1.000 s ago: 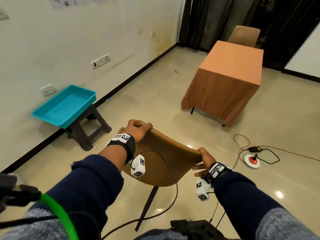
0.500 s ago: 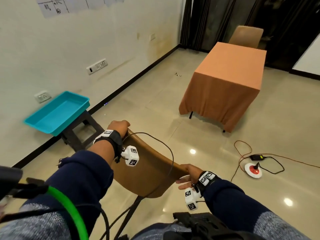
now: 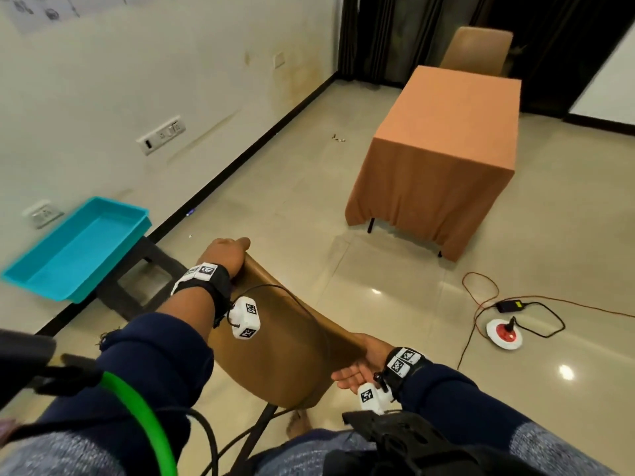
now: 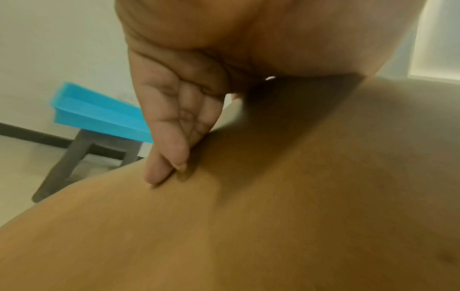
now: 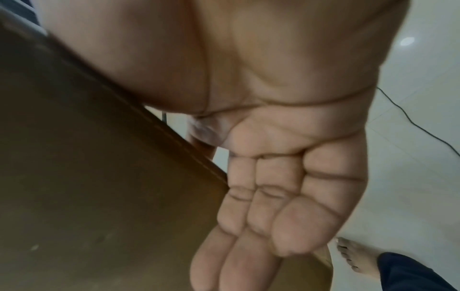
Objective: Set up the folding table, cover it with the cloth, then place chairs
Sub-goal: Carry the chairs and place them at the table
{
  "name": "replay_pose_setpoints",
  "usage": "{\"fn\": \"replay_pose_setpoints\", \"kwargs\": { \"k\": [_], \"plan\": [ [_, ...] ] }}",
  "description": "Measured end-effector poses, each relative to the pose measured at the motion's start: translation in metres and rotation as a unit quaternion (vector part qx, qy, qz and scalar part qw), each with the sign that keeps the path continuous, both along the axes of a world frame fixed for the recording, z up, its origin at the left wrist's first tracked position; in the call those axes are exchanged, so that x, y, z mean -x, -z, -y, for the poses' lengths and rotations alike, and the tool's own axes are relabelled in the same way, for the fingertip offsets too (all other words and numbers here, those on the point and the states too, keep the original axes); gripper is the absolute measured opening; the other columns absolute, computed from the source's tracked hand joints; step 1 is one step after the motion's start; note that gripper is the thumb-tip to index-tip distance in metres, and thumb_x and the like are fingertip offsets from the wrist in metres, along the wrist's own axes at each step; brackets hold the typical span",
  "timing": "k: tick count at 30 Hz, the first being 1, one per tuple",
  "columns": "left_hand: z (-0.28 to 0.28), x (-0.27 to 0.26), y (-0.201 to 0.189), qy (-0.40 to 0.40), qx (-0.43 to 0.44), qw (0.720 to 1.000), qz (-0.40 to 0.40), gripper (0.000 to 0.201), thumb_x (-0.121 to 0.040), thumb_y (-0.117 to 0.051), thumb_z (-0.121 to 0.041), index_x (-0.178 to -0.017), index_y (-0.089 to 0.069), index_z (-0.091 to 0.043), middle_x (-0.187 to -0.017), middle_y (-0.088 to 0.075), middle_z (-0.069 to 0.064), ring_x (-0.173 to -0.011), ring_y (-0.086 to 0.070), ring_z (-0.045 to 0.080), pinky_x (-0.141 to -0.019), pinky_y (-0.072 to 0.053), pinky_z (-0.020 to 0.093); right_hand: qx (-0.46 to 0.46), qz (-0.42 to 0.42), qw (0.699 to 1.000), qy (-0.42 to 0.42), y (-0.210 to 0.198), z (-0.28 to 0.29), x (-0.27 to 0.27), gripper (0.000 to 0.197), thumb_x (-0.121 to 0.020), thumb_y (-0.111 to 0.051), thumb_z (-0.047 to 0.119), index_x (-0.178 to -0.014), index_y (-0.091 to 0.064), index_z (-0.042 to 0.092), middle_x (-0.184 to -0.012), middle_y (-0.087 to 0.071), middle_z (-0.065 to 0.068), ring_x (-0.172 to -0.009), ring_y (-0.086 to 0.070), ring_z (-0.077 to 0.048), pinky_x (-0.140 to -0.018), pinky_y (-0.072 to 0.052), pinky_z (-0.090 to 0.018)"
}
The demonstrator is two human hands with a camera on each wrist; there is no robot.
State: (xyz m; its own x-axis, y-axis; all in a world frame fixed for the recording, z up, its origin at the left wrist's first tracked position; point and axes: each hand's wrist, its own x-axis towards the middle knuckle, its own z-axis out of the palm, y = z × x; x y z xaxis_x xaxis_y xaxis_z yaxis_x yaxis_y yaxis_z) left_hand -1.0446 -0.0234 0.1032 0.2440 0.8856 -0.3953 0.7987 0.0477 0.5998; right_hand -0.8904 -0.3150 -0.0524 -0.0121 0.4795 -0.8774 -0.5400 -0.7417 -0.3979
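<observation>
I hold a brown chair point(image 3: 285, 345) by its backrest, tilted with the left corner higher. My left hand point(image 3: 223, 254) grips that top corner; in the left wrist view its fingers point(image 4: 169, 137) curl over the edge onto the chair point(image 4: 248, 216). My right hand point(image 3: 354, 369) is at the lower right edge. In the right wrist view its fingers point(image 5: 261, 206) lie straight along the chair point(image 5: 87, 177), thumb hidden. Ahead stands the table under an orange cloth point(image 3: 453, 132), with a second chair point(image 3: 476, 49) behind it.
A teal tray point(image 3: 79, 249) sits on a dark stool point(image 3: 144, 290) by the left wall. Orange and black cables with an adapter point(image 3: 508, 305) and a red-and-white disc point(image 3: 503, 334) lie on the floor to the right. My bare foot point(image 3: 297, 424) is below the chair.
The chair has tilted, its right side dropping lower. My right hand's fingers went from curled on the edge to straight. The left hand keeps its grip.
</observation>
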Motion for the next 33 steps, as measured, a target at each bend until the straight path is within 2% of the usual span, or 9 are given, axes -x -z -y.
{"fn": "replay_pose_setpoints", "kwargs": {
  "k": [6,13,15,17,19,23,26,30,33],
  "plan": [
    [-0.044,-0.076,0.008,0.107,0.011,0.993,-0.047,0.047,-0.094,-0.042,-0.051,-0.116,-0.063,-0.015,-0.127,-0.058,0.013,-0.110,-0.057,0.038,-0.104,-0.046,0.049,0.047,-0.039,0.993,0.100,-0.018,-0.026,-0.033,0.039,-0.100,-0.051,0.030,-0.102,-0.059,-0.008,-0.070,-0.065,-0.018,-0.051,-0.065,-0.026,-0.047,-0.058,-0.032],
    [-0.070,-0.159,0.024,0.168,0.033,0.980,-0.105,0.054,-0.098,-0.039,-0.050,-0.133,-0.057,-0.013,-0.142,-0.052,0.017,-0.122,-0.053,0.037,-0.104,-0.040,0.042,0.070,-0.124,0.978,0.155,0.008,-0.037,-0.078,0.027,-0.089,-0.061,0.025,-0.095,-0.054,0.000,-0.069,-0.055,-0.014,-0.054,-0.058,-0.023,-0.051,-0.054,-0.032],
    [-0.072,-0.186,0.028,0.139,0.054,0.984,-0.098,0.051,-0.094,-0.046,-0.050,-0.126,-0.061,-0.013,-0.135,-0.057,0.015,-0.117,-0.057,0.037,-0.103,-0.043,0.042,0.071,-0.134,0.976,0.159,0.019,-0.040,-0.101,0.026,-0.083,-0.063,0.022,-0.095,-0.053,0.001,-0.070,-0.054,-0.014,-0.056,-0.056,-0.023,-0.052,-0.053,-0.031],
    [-0.069,-0.216,0.031,0.093,0.093,0.988,-0.083,0.037,-0.087,-0.055,-0.046,-0.102,-0.065,-0.013,-0.115,-0.065,0.014,-0.101,-0.063,0.035,-0.100,-0.050,0.046,0.081,-0.123,0.977,0.153,0.025,-0.041,-0.127,0.021,-0.076,-0.063,0.017,-0.087,-0.053,0.001,-0.070,-0.052,-0.014,-0.055,-0.055,-0.022,-0.051,-0.051,-0.029],
    [-0.066,-0.249,0.033,0.090,0.105,0.986,-0.093,0.025,-0.086,-0.058,-0.039,-0.086,-0.063,-0.014,-0.104,-0.066,0.015,-0.094,-0.065,0.034,-0.096,-0.053,0.048,0.066,-0.098,0.981,0.155,0.032,-0.037,-0.159,0.009,-0.082,-0.056,0.010,-0.076,-0.054,0.005,-0.068,-0.048,-0.013,-0.054,-0.054,-0.023,-0.051,-0.049,-0.028],
    [-0.065,-0.305,0.020,0.091,0.080,0.988,-0.099,0.023,-0.084,-0.057,-0.034,-0.084,-0.064,-0.013,-0.095,-0.067,0.014,-0.089,-0.065,0.034,-0.082,-0.053,0.041,0.023,-0.021,0.994,0.106,0.030,-0.039,-0.237,0.022,-0.081,-0.046,-0.005,-0.066,-0.058,0.007,-0.065,-0.047,-0.010,-0.056,-0.057,-0.023,-0.056,-0.047,-0.029],
    [-0.069,-0.344,0.005,0.070,0.079,0.992,-0.064,0.031,-0.080,-0.059,-0.039,-0.089,-0.068,-0.011,-0.092,-0.070,0.014,-0.079,-0.066,0.034,-0.070,-0.052,0.037,0.049,-0.023,0.988,0.143,0.013,-0.048,-0.307,0.012,-0.081,-0.052,0.012,-0.072,-0.052,0.004,-0.064,-0.045,-0.011,-0.050,-0.056,-0.024,-0.051,-0.045,-0.026],
    [-0.075,-0.384,-0.014,0.044,0.065,0.997,-0.005,0.037,-0.077,-0.062,-0.045,-0.092,-0.071,-0.013,-0.092,-0.070,0.011,-0.084,-0.068,0.033,-0.076,-0.055,0.039,0.051,-0.018,0.986,0.160,-0.016,-0.058,-0.375,0.024,-0.072,-0.062,0.024,-0.072,-0.053,0.001,-0.057,-0.050,-0.013,-0.040,-0.054,-0.021,-0.043,-0.046,-0.022],
    [-0.083,-0.405,-0.014,0.049,0.063,0.997,0.012,0.044,-0.068,-0.063,-0.051,-0.088,-0.073,-0.013,-0.088,-0.072,0.011,-0.082,-0.070,0.033,-0.081,-0.059,0.043,0.039,0.019,0.978,0.205,-0.028,-0.062,-0.414,0.031,-0.085,-0.057,0.031,-0.073,-0.054,0.002,-0.053,-0.048,-0.012,-0.034,-0.048,-0.019,-0.037,-0.041,-0.018]
  ]
}}
